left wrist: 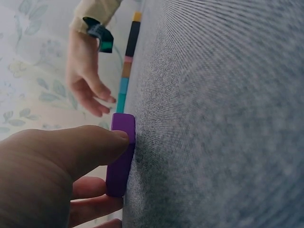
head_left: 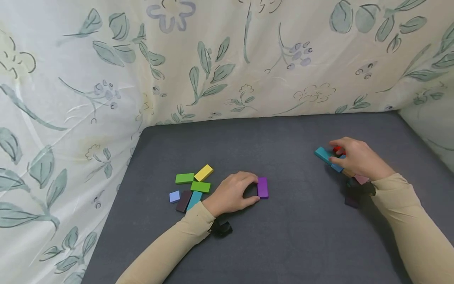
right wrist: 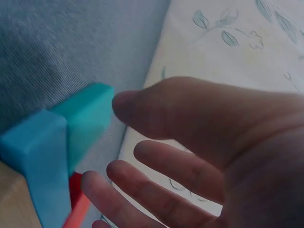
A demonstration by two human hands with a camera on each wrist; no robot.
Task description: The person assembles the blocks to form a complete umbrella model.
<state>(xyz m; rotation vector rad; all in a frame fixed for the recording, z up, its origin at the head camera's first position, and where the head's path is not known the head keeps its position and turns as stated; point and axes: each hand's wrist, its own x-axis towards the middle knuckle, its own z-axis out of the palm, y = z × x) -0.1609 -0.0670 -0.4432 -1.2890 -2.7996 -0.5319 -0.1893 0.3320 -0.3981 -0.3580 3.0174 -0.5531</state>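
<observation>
Grey worktop [head_left: 287, 244]. Right: row [head_left: 336, 168] of blocks. Left: loose cluster [head_left: 200, 187]. Right hand [head_left: 360, 159] at the row's teal end, thumb and fingers parted, apparently empty. Left hand [head_left: 231, 193] pinches purple block [head_left: 263, 187], between groups. Looks partway: row lined up, cluster unordered, purple in neither.

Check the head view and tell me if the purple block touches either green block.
No, the purple block lies apart from both green blocks, with the left hand between them.

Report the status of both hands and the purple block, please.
Left hand gripping purple block. Right hand beside teal block, no grip visible. No other block touching purple one.
</observation>
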